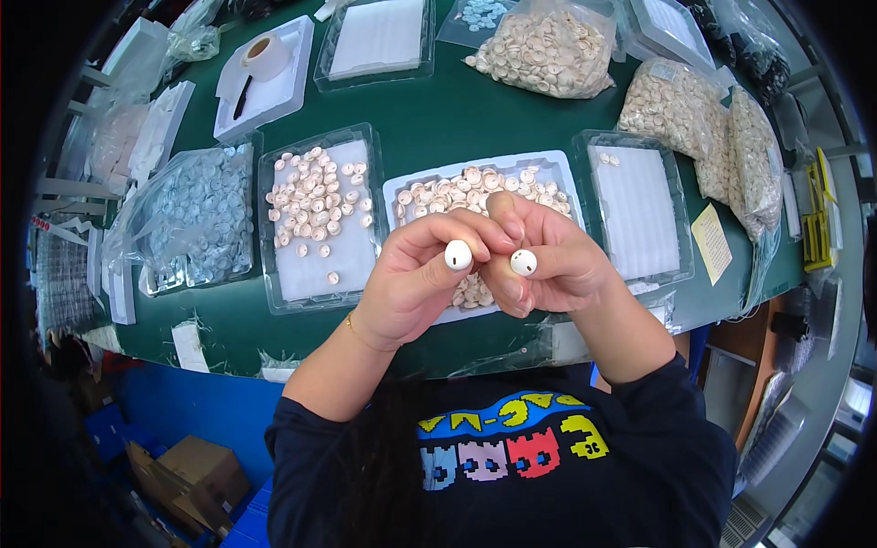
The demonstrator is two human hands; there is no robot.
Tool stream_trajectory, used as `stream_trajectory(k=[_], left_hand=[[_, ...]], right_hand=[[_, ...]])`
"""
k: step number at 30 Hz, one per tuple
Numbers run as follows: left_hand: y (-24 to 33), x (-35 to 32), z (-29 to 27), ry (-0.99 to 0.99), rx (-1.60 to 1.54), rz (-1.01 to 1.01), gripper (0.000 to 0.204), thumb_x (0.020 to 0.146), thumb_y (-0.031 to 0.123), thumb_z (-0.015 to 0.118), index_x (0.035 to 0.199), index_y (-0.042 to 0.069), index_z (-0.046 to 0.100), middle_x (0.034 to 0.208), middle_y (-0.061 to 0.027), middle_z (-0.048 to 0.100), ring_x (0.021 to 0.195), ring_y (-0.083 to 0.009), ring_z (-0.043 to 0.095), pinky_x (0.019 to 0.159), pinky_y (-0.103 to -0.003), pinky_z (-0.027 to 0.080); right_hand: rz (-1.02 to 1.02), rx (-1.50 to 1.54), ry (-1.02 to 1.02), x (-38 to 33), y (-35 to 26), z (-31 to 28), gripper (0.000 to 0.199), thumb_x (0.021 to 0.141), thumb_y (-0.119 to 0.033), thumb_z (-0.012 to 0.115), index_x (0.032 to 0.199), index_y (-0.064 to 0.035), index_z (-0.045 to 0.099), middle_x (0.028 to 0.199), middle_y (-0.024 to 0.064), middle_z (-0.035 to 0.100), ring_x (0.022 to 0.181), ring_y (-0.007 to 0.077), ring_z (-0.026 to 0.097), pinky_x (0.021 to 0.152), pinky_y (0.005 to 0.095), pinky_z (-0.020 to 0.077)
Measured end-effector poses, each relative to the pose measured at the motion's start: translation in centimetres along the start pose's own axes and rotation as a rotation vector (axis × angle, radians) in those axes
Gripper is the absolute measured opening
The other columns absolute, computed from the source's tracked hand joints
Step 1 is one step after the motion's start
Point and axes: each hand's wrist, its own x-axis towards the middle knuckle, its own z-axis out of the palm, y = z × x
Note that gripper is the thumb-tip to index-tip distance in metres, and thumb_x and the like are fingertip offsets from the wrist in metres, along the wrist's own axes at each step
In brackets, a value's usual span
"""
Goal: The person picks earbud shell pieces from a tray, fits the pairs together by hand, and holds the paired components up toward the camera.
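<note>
Both hands are raised close together above the middle white tray (570,173), which holds many pale, round shell pieces (470,185). In my left hand (405,274), thumb and fingers pinch a white earbud shell (458,255) with a dark slot in its rounded face. My right hand (571,258) pinches a similar white earbud shell (523,262), with small dark openings turned up. The fingertips of the two hands nearly meet, or touch; I cannot tell which. The fingers hide the undersides of both shells and part of the tray.
Left of the middle tray, a clear tray (268,228) carries loose pale pieces; beyond it lies a bag of bluish pieces (206,215). On the right are a foam-lined tray (637,215) and bulging bags of pale pieces (671,105). A tape roll (265,57) sits at far left.
</note>
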Motion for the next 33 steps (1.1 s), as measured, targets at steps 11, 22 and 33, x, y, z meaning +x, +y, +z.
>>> stream_trajectory(k=[11,22,33], left_hand=[[0.2,0.0,0.2,0.039,-0.187,-0.119,0.015,0.091,0.018,0.052,0.092,0.005,0.058,0.103,-0.0088,0.057,0.094,-0.0167,0.051,0.083,-0.032,0.039],[0.0,0.2,-0.2,0.066,-0.312,-0.17,0.016,0.088,0.021,0.053,0.09,0.006,0.056,0.101,-0.0094,0.057,0.087,-0.0159,0.049,0.079,-0.029,0.037],[-0.5,0.3,-0.2,0.055,-0.387,-0.254,0.015,0.087,0.02,0.049,0.084,0.005,0.053,0.089,-0.0104,0.054,0.077,-0.017,0.045,0.073,-0.028,0.037]], right_hand=[[0.0,-0.036,-0.014,0.0,-0.1,0.1,0.017,0.086,0.002,0.052,0.092,-0.008,0.04,0.075,0.0153,0.059,0.065,0.0227,0.062,0.053,0.0271,0.0526],[-0.081,-0.094,-0.042,-0.3,-0.5,0.4,0.015,0.086,0.001,0.052,0.095,-0.0072,0.042,0.074,0.014,0.058,0.063,0.0195,0.06,0.053,0.0266,0.0514],[-0.316,-0.414,0.284,-0.4,-1.9,1.2,0.016,0.088,-0.002,0.048,0.104,-0.0015,0.052,0.08,0.0092,0.056,0.067,0.0142,0.057,0.056,0.0239,0.049]])
